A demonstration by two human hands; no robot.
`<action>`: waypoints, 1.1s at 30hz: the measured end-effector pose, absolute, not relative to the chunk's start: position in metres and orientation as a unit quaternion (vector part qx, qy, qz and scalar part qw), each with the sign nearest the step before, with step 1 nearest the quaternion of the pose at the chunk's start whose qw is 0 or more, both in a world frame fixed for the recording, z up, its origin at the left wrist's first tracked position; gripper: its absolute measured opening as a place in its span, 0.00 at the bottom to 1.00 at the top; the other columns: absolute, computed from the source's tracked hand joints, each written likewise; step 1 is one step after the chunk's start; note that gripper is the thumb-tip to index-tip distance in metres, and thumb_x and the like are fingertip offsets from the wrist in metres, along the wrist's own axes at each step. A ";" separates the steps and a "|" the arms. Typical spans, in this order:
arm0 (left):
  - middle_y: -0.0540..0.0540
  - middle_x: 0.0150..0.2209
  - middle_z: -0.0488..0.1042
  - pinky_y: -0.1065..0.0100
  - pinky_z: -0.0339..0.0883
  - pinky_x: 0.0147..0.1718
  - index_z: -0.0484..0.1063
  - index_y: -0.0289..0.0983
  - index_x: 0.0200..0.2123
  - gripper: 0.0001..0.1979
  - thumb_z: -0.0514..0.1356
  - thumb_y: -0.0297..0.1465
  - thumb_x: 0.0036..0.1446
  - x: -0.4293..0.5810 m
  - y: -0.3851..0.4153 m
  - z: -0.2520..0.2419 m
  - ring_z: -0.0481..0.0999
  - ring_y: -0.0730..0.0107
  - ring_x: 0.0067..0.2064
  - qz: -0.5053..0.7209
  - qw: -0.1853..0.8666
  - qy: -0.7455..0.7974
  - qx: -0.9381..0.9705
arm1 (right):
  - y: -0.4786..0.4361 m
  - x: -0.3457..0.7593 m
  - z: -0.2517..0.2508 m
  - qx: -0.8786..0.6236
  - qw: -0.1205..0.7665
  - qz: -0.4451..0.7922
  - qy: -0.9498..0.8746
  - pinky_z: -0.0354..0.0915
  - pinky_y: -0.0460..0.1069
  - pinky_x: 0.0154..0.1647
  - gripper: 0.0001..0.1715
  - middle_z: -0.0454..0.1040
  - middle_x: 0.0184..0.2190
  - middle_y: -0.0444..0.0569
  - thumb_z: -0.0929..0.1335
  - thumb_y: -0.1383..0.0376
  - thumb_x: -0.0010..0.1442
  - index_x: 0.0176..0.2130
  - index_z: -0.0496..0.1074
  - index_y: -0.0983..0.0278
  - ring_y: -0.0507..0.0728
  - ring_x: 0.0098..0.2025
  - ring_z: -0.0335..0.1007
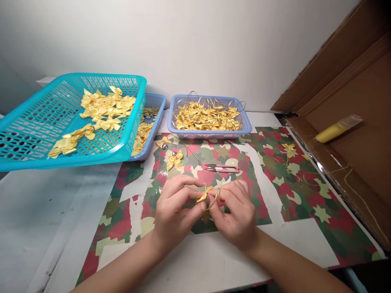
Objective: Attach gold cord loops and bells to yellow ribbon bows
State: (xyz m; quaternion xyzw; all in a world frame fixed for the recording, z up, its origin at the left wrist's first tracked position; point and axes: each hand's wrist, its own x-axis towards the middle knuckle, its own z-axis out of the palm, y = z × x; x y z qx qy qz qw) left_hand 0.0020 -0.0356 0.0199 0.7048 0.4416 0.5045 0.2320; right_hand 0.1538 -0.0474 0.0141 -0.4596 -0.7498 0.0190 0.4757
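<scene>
Between my two hands, above the patterned paper, is a yellow ribbon bow (204,194) with a loop of gold cord (216,198). My left hand (179,203) pinches the bow between thumb and fingers. On the other side, my right hand (235,209) has its thumb and fingers closed on the gold cord, close to the bow. Just beyond my hands lies a pair of pink-handled thread snips (222,168). Farther left rest two more yellow bows, one a bow with a silver bell (174,160), and a loose length of gold cord (192,152).
A turquoise basket (122,151) of yellow bows sits tilted at left, over a blue basket (152,140). Another blue basket (210,133), heaped with corded bows, stands at the back. At right are a cardboard wall (351,89) and a tube of yellow material (337,128).
</scene>
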 end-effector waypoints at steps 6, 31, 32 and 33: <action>0.46 0.36 0.81 0.63 0.68 0.43 0.74 0.40 0.25 0.06 0.65 0.30 0.53 0.003 -0.034 0.022 0.78 0.62 0.41 0.476 0.389 0.510 0.602 | -0.050 0.156 0.015 -0.390 0.519 0.032 -0.760 0.60 0.51 0.30 0.13 0.68 0.25 0.45 0.64 0.77 0.56 0.37 0.68 0.60 0.54 0.28 0.64; 0.49 0.24 0.77 0.76 0.65 0.27 0.70 0.34 0.22 0.12 0.69 0.34 0.45 0.002 -0.020 0.011 0.72 0.77 0.26 0.405 0.677 0.514 0.337 | -0.051 0.153 0.011 -0.430 0.560 0.415 -0.573 0.73 0.47 0.36 0.08 0.73 0.38 0.47 0.60 0.69 0.68 0.40 0.67 0.60 0.50 0.35 0.75; 0.50 0.23 0.76 0.76 0.64 0.26 0.70 0.34 0.22 0.13 0.69 0.34 0.45 0.003 -0.020 0.010 0.71 0.77 0.25 0.406 0.671 0.515 0.345 | -0.052 0.153 0.012 -0.426 0.555 0.423 -0.575 0.73 0.47 0.35 0.08 0.74 0.38 0.47 0.60 0.69 0.68 0.40 0.67 0.60 0.50 0.35 0.75; 0.50 0.22 0.76 0.76 0.64 0.25 0.70 0.34 0.21 0.13 0.69 0.35 0.46 0.003 -0.020 0.011 0.70 0.78 0.24 0.408 0.666 0.517 0.351 | -0.052 0.154 0.013 -0.419 0.554 0.429 -0.577 0.73 0.46 0.34 0.08 0.74 0.38 0.46 0.60 0.69 0.68 0.40 0.66 0.60 0.50 0.35 0.76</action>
